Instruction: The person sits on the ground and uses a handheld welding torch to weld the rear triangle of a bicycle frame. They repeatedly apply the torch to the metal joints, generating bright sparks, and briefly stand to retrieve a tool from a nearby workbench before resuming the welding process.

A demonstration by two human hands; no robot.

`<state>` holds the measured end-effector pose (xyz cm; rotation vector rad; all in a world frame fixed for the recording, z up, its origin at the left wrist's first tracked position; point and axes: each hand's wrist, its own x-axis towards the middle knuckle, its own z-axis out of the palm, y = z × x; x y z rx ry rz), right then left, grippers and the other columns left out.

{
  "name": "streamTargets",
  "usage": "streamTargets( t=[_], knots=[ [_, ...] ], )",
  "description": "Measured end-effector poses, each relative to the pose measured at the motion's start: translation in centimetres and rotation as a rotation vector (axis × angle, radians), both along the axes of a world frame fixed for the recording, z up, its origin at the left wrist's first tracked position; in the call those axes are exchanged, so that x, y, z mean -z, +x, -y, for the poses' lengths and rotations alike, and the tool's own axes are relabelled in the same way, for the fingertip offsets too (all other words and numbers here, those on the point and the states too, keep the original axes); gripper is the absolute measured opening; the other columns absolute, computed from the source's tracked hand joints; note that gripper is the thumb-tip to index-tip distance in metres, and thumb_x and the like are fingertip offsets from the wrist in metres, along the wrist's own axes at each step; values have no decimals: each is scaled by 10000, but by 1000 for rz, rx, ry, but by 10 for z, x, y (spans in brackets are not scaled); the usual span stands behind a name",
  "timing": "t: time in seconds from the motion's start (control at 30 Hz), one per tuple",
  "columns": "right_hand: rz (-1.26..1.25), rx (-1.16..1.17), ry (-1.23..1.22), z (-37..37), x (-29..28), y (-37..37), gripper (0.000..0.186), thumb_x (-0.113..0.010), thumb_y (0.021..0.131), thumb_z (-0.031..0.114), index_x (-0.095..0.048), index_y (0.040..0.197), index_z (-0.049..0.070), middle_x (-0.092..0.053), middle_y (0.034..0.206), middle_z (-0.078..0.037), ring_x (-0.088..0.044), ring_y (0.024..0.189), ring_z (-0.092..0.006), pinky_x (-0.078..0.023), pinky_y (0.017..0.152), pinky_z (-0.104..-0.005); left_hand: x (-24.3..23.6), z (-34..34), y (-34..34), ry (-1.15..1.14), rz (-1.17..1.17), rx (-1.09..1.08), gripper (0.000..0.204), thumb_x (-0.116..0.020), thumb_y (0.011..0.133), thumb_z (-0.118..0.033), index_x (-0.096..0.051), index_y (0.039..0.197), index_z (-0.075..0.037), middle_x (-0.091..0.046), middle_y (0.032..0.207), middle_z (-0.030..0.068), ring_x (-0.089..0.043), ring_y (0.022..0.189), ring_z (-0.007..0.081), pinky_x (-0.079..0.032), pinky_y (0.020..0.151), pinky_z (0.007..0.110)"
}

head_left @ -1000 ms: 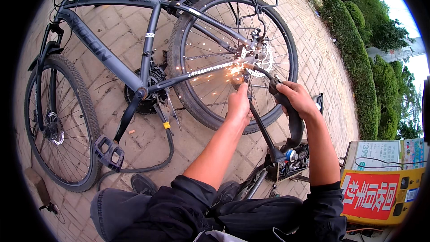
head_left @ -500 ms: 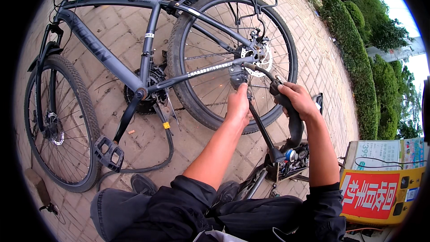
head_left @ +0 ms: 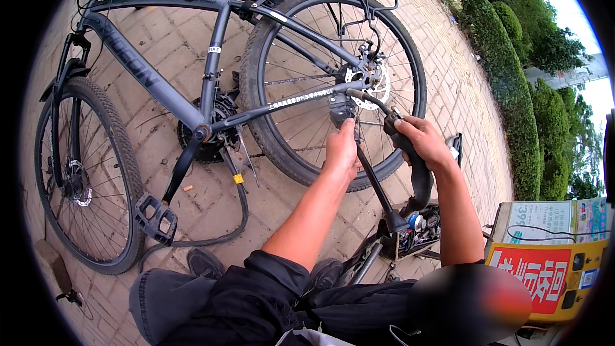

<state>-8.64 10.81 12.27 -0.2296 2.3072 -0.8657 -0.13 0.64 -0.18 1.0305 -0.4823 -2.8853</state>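
My left hand (head_left: 341,148) is closed on the dark mounting head (head_left: 341,106) of what looks like a black kickstand (head_left: 378,189), held against the bicycle's rear chainstay (head_left: 298,93) just left of the disc rotor (head_left: 381,77). The kickstand slopes down to a rubber foot. In my right hand (head_left: 419,138) is a black welding torch (head_left: 419,186), its curved neck reaching left so the tip (head_left: 352,93) meets the joint by the axle. The grey bicycle (head_left: 150,67) stands side-on across the view, its rear wheel (head_left: 259,122) behind my hands.
A parts box (head_left: 426,230) sits below my hands; a yellow machine (head_left: 589,263) and signboard (head_left: 538,221) are at right. A black hose (head_left: 240,218) curves over the pavers beside my shoes (head_left: 205,263). A hedge (head_left: 500,90) borders the pavement. A blurred round patch (head_left: 467,304) covers the lower right.
The bright sparks seen at the torch tip a second ago are gone. My hands stay in much the same place. A blurred patch has appeared at lower right.
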Motion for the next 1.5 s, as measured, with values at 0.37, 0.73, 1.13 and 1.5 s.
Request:
streamTargets(
  t=[0.37, 0.73, 1.13, 1.5],
  knots=[
    [-172, -40, 110, -14, -5, 12, 362, -602, 885, 326, -617, 980, -23, -612, 718, -57, -563, 534, -114, -444, 477, -272, -1, 3, 3, -5, 26, 7, 317, -524, 920, -359, -562, 818, -61, -479, 591, 4, -429, 451, 89, -299, 391, 240],
    [-399, 57, -61, -143, 47, 1, 392, -724, 792, 153, -590, 1123, -10, -629, 878, -31, -547, 772, -98, -446, 705, -242, 2, -2, -3, 11, 60, 21, 326, -526, 913, -385, -522, 850, -65, -454, 573, 19, -385, 424, 116, -249, 381, 287],
    [-560, 74, -94, -181, 76, -35, 391, -745, 690, 155, -581, 1008, -1, -625, 844, -105, -576, 796, -180, -467, 758, -307, -5, 1, -5, -24, 36, 107, 332, -498, 938, -380, -497, 931, -49, -412, 516, -7, -283, 363, 87, -234, 366, 248],
    [-25, 681, -993, -221, 99, -86, 409, -746, 813, 310, -503, 1007, 44, -574, 815, -59, -589, 677, -177, -518, 589, -333, -20, 12, 2, -27, 108, 150, 338, -494, 937, -383, -520, 923, -46, -397, 509, -28, -289, 350, 81, -243, 356, 233]
  ],
)
